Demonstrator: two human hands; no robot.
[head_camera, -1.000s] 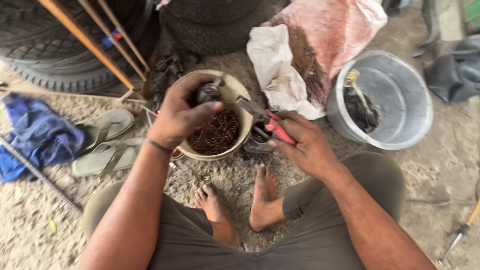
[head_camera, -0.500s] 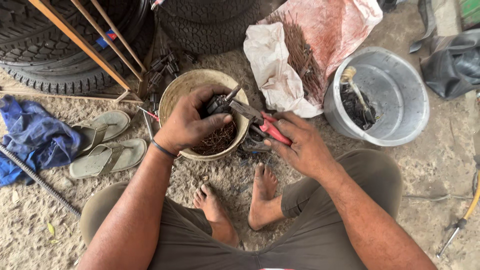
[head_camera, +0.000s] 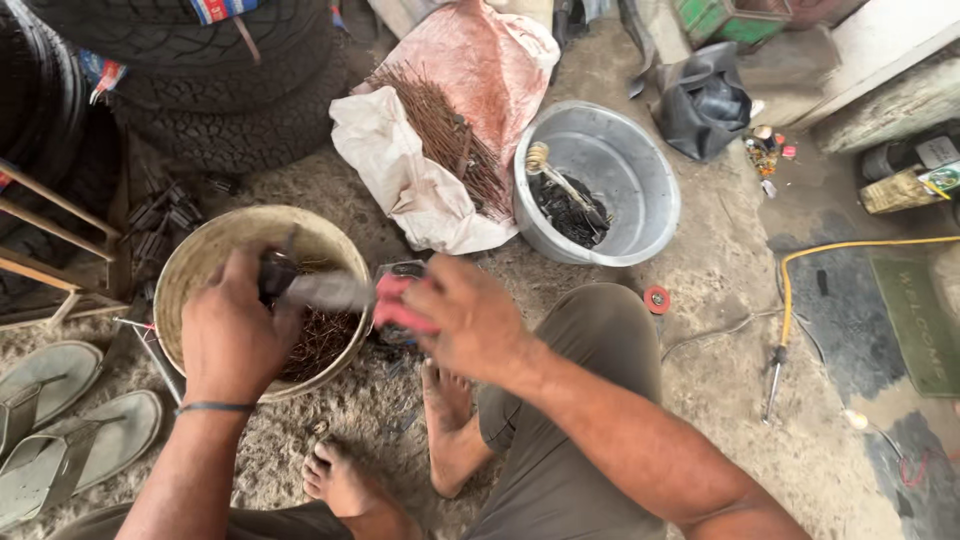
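My left hand is closed around a small dark metal part, held over a round tan bowl that contains rusty spokes or nails. My right hand grips red-handled pliers, whose grey jaws reach left to the dark part. The pliers are blurred by motion. My bare feet rest on the gritty ground just below the bowl.
A grey metal basin with dark scraps sits at the upper right. Rusty spokes lie on a white and pink sack. Stacked tyres stand behind; flip-flops lie left. A yellow hose runs right.
The view has shifted right. Both hands have moved down over the bowl, and the pliers now lie nearly level against the part in my left hand.
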